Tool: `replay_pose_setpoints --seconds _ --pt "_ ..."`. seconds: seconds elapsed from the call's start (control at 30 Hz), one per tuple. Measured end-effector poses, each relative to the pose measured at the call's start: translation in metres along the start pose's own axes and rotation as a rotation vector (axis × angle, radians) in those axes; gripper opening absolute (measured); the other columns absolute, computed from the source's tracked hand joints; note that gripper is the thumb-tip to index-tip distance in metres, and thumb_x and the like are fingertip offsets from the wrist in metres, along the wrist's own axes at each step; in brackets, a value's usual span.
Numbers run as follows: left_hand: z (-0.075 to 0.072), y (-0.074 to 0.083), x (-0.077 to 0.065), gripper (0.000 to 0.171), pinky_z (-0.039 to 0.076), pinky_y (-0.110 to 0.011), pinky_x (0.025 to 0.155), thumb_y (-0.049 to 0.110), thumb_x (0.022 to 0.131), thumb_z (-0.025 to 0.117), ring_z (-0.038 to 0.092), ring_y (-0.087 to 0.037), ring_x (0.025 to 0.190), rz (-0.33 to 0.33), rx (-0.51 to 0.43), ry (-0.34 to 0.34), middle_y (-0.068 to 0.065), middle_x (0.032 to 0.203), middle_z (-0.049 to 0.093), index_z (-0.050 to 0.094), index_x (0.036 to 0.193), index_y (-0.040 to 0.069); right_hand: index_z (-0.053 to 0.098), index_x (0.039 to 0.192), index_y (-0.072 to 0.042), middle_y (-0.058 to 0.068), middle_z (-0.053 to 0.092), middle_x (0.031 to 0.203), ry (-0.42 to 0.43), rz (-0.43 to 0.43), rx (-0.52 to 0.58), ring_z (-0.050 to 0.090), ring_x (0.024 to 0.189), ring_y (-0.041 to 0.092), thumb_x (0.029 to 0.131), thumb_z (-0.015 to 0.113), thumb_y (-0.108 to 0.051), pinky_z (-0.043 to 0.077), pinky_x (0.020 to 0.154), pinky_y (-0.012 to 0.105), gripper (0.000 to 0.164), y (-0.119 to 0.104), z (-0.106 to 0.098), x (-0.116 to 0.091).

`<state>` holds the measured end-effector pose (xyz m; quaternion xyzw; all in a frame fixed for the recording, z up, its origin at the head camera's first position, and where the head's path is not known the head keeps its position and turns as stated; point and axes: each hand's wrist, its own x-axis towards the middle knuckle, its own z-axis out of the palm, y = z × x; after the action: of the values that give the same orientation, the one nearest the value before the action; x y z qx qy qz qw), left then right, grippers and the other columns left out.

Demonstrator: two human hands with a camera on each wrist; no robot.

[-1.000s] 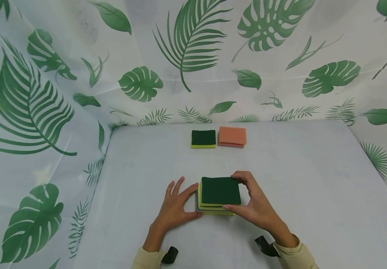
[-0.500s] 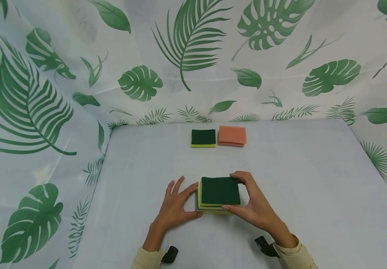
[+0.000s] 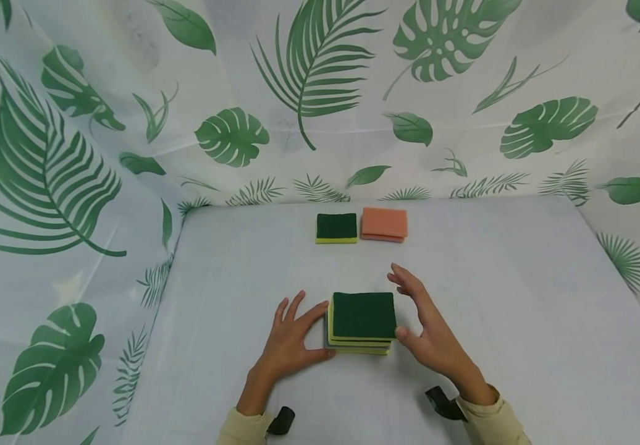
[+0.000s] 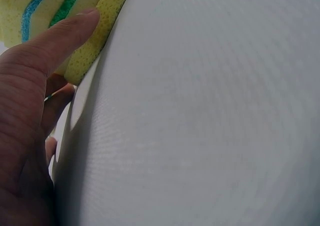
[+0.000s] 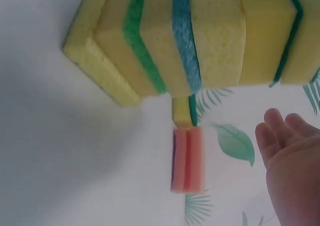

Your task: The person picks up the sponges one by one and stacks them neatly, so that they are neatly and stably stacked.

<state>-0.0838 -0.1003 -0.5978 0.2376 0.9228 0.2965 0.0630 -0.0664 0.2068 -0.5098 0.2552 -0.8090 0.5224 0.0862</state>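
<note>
A stack of several sponges [image 3: 363, 315] stands on the table in front of me, a dark green scouring pad on top. Yellow foam layers with green and blue bands show from the side in the right wrist view, the sponge stack [image 5: 217, 40] filling its top. At the left side my left hand [image 3: 291, 346] holds the lower stack between thumb and fingers; in the left wrist view the thumb [image 4: 75, 33] lies against the sponge edges. My right hand [image 3: 437, 330] is beside the stack's right side, fingers spread off it, thumb close to the front right corner.
Farther back on the table [image 3: 498, 278] lie a green and yellow sponge [image 3: 336, 227] and, to its right, a pair of stacked orange sponges [image 3: 384, 224]. A white curtain with leaf prints [image 3: 353, 93] hangs behind the table's far edge.
My right hand has let go of the top sponge; its fingers have opened and moved away, back and to the right. The left hand has stayed in place on the stack.
</note>
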Motion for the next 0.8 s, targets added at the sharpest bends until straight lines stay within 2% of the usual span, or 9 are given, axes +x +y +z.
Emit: replay_pose_setpoints --seconds 0.17,0.3,0.43,0.53,0.8 --pt "0.000 0.000 0.000 0.091 0.004 -0.054 0.130 0.064 0.084 0.080 0.014 -0.028 0.163 -0.002 0.005 -0.003 0.005 0.163 0.051 0.048 0.163 0.032 0.024 0.171 -0.012 0.006 0.034 0.170 0.034 0.077 0.005 0.037 0.153 0.029 0.113 0.044 -0.050 0.027 0.121 0.024 0.072 0.005 -0.005 0.003" --pt "-0.001 0.001 0.001 0.090 0.004 -0.055 0.130 0.064 0.084 0.079 0.014 -0.027 0.163 -0.004 0.004 0.001 0.005 0.163 0.051 0.048 0.163 0.033 0.023 0.172 -0.015 0.005 0.032 0.172 0.059 0.099 0.010 0.036 0.153 0.030 0.115 0.039 -0.047 0.028 0.121 0.025 0.067 0.011 -0.012 0.006" --pt "-0.001 0.002 0.001 0.090 0.004 -0.055 0.130 0.064 0.084 0.080 0.014 -0.027 0.163 -0.002 -0.001 0.003 0.005 0.163 0.051 0.048 0.163 0.033 0.023 0.171 -0.014 0.007 0.032 0.171 0.078 0.092 0.007 0.037 0.153 0.030 0.117 0.038 -0.042 0.029 0.120 0.025 0.063 0.018 -0.017 0.008" --pt "-0.001 0.001 0.001 0.091 0.004 -0.055 0.130 0.064 0.083 0.080 0.014 -0.027 0.163 -0.004 -0.004 0.004 0.005 0.163 0.051 0.048 0.162 0.032 0.023 0.172 -0.018 0.007 0.033 0.171 0.086 0.113 -0.008 0.037 0.153 0.028 0.117 0.038 -0.037 0.029 0.120 0.024 0.059 0.024 -0.020 0.008" --pt "0.000 0.001 0.000 0.090 0.005 -0.055 0.130 0.064 0.083 0.080 0.015 -0.027 0.163 -0.006 0.008 0.005 0.006 0.162 0.051 0.049 0.162 0.033 0.027 0.171 -0.021 0.010 0.036 0.169 0.115 0.191 -0.071 0.040 0.150 0.035 0.113 0.050 -0.018 0.030 0.117 0.020 0.063 0.038 -0.025 0.011"
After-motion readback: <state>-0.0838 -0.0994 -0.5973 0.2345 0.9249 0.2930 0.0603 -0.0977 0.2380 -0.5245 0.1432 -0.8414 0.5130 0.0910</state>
